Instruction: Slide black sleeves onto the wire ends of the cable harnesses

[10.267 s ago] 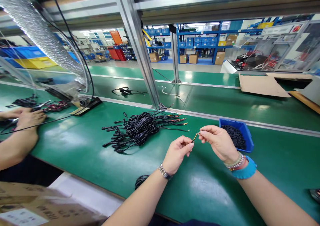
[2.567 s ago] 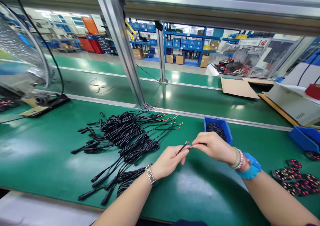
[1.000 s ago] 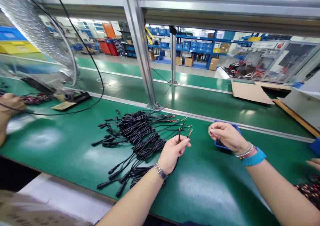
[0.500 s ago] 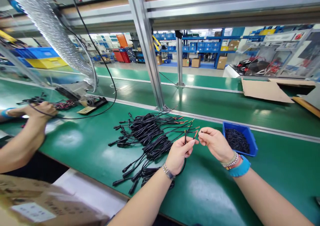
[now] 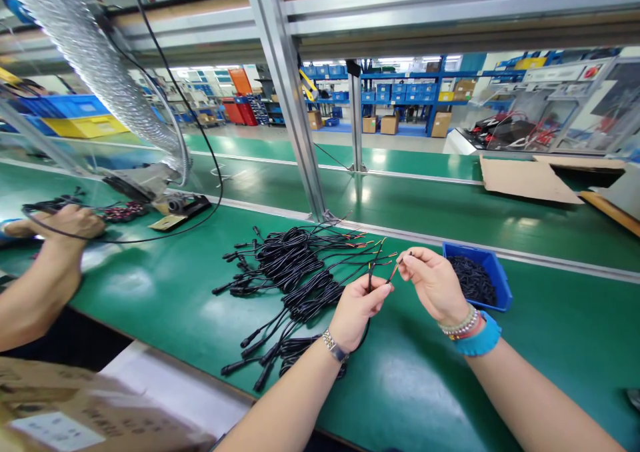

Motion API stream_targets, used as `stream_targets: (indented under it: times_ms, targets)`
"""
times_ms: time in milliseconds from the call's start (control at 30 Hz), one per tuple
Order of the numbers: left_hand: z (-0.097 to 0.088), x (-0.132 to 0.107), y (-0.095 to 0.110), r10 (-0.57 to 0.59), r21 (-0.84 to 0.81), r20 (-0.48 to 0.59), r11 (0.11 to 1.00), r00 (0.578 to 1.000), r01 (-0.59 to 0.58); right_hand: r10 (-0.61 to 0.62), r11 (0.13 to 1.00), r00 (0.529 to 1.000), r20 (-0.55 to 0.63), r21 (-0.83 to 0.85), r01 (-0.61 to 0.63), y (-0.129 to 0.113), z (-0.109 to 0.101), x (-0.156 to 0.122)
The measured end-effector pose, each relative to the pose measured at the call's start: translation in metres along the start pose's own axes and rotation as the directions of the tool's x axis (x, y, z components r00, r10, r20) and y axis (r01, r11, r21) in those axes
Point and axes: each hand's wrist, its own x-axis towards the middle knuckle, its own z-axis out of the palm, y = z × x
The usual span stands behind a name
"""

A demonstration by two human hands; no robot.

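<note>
My left hand (image 5: 361, 305) is closed on a black cable (image 5: 367, 335), whose thin wire ends stick up past the thumb and fingertips. My right hand (image 5: 431, 282) pinches at the tip of a reddish wire (image 5: 394, 271) from that cable. A small dark piece, like a short black sleeve (image 5: 411, 255), shows at the right fingertips; its exact shape is too small to tell. Left of my hands lie several coiled black cables (image 5: 290, 259), with connectors to the left and bare coloured wire ends to the right. Beyond my right wrist stands a blue bin (image 5: 503, 285) of small black pieces (image 5: 470, 280).
A metal post (image 5: 287, 99) rises behind the cables from the green bench (image 5: 415, 379). At the left, a co-worker's hands (image 5: 75, 224) handle dark cables near a silver duct (image 5: 110, 72). A cardboard box (image 5: 90, 405) stands below the bench's front edge.
My right hand has shifted slightly, and more of the reddish wire shows between my two hands. My left hand keeps its grip on the cable. The camera view has moved a little.
</note>
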Motion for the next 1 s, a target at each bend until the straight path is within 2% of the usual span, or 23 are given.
stream_targets:
  times_ms: [467,767,1000]
  targets:
    - [-0.001,0.001,-0.002,0.011,0.002,-0.065,1.000,0.998,-0.011,0.018,1.000,1.000,0.010,-0.012,-0.018,0.006,0.001,-0.004]
    - [0.000,0.000,0.000,0.024,-0.027,-0.054,0.999,0.998,-0.025,0.032,0.960,0.999,0.015,-0.277,-0.026,0.013,-0.003,-0.005]
    - [0.000,-0.001,0.001,-0.022,-0.053,-0.009,0.998,1.000,0.022,0.018,0.988,1.000,-0.003,-0.153,-0.018,0.005,-0.011,0.001]
